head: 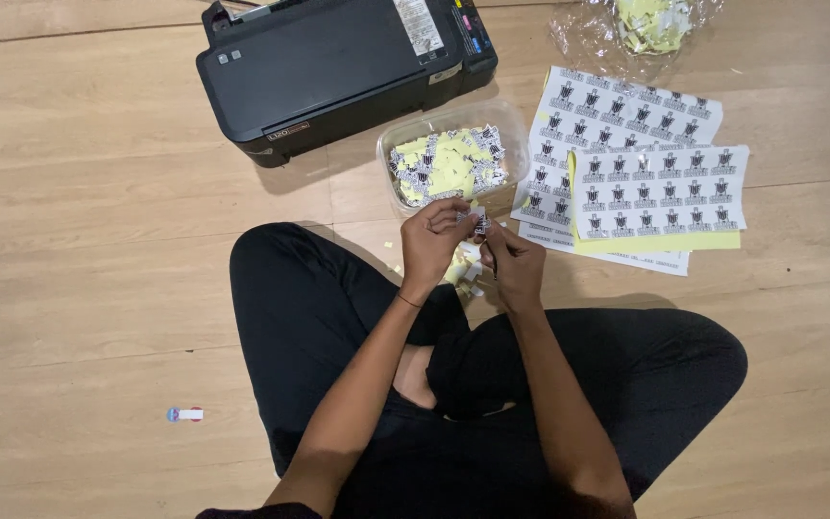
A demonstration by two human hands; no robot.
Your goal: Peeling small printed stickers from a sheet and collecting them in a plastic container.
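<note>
Both hands meet above the wooden floor: left hand and right hand pinch one small black-and-white printed sticker between fingertips, just beside the clear plastic tub of cut stickers.

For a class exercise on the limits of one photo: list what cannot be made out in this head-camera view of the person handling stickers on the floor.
- Head view: the small sticker piece between both hands is mostly covered by fingers.
- What the right hand grips is too thin to tell.
- The printer back is cut off by the top edge.
- The clear bag of cuttings is cropped by the top edge too.
- The sticker sheets carry designs too small to read.
</note>
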